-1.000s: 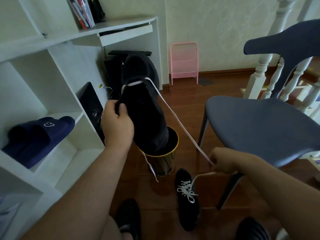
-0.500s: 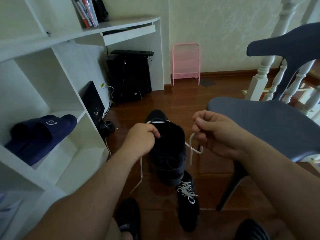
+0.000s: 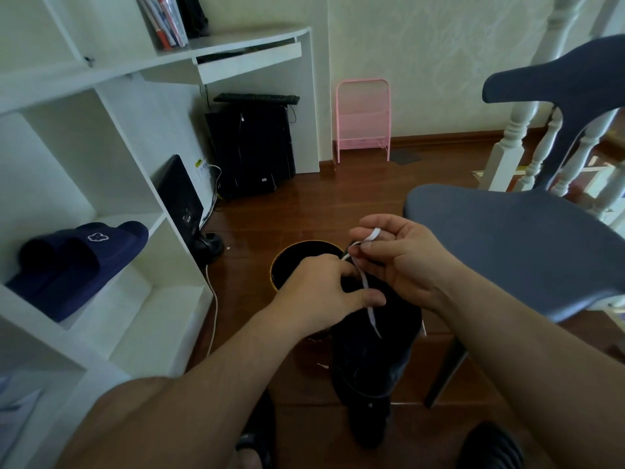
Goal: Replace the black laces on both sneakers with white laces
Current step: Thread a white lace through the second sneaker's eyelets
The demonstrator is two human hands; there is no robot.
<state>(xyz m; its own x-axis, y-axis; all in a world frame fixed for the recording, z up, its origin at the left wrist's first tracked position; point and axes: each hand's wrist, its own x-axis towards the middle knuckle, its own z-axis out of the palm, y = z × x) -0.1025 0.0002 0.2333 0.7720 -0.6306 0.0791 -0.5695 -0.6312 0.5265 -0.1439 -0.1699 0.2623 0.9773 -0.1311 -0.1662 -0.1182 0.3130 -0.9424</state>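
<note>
Since the frame half a second back, both hands are being brought closer together over the shoe, and the black bin with the gold rim (image 3: 306, 262), hidden then, is being shown again behind them.

From the head camera, the only view, a black sneaker (image 3: 373, 336) is being held up above the wooden floor (image 3: 338, 211), in front of the bin and beside the grey chair (image 3: 514, 245). It is being gripped at its upper part by the left hand (image 3: 321, 292), the fingers curled over its edge and the thumb laid across the front. A white lace (image 3: 367, 299) is being pinched by the right hand (image 3: 402, 262) between thumb and fingertips; one short end is sticking up past the fingers, and the rest is trailing down over the dark upper. Which eyelet is being worked cannot be told (the black shoe is swallowing all detail). Dark blue slippers (image 3: 77, 262) are being kept on the white shelf (image 3: 162, 316) at the left.

Judging from this, the lace is being threaded, and the job on this shoe is far from finished. The lace is likely light, flat and limp, so it is best taken close to its stiff tip, where it can be steered. The sneaker is probably soft and light, and is best steadied near the eyelet row.
</note>
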